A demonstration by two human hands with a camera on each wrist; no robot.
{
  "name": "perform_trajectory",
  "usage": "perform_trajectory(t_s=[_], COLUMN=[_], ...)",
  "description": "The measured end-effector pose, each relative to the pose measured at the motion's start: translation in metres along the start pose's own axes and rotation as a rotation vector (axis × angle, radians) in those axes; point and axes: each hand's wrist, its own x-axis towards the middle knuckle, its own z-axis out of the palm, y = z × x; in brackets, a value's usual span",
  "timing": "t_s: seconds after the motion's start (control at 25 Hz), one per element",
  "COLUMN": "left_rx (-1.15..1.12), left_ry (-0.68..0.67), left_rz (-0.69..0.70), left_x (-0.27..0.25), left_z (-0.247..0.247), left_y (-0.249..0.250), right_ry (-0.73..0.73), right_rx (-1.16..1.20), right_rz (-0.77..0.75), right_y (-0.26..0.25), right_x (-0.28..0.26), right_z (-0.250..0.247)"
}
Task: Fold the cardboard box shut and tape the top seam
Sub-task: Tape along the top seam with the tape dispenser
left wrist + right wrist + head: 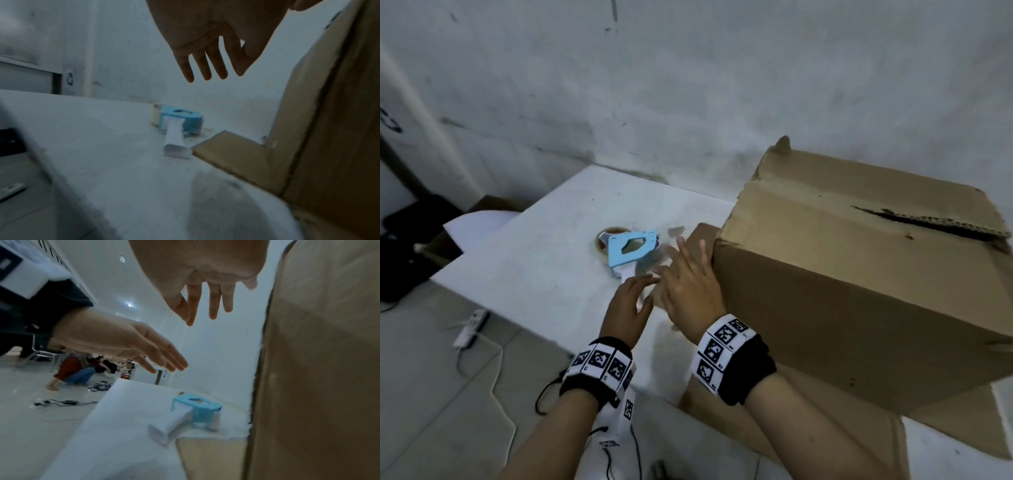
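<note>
A brown cardboard box [859, 291] stands on the right of the white table [544, 267]. Its top flaps are folded down, with a dark gap along the seam [928, 222]. A bottom flap [700, 236] lies flat on the table at its left side. A blue tape dispenser [631, 251] with a white handle lies left of the box. My left hand [637, 298] hovers open over the handle's end and holds nothing. My right hand [688, 270] is open beside it, close to the box's left corner. In the wrist views, the left hand [211, 65] and the right hand [205, 305] hang above the dispenser [179, 123] [195, 412].
A white wall rises right behind the table. A power strip [470, 327] with its cable lies on the tiled floor at the left, and dark objects stand further left. More cardboard [825, 438] lies flat under the box near me. A crouching person [76, 371] is far off.
</note>
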Motion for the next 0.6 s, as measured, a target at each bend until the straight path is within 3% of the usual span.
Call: perform_trajectory(t_s=[0.12,0.32,0.6], left_rx=[0.105,0.136,0.248], left_ry=[-0.053,-0.081,-0.22], left_rz=[-0.202,-0.45,-0.511], left_x=[-0.014,0.004,0.056], left_z=[-0.011,-0.029,-0.039], left_y=[-0.053,-0.124,-0.189], right_ry=[-0.123,-0.438,-0.631], right_rx=[0.184,0.346,0.511], right_rz=[0.011,0.22,0.581], right_y=[-0.022,-0.031,-0.041], right_x=[0.017,0.064,0.132], right_z=[0.037,0.096,0.169])
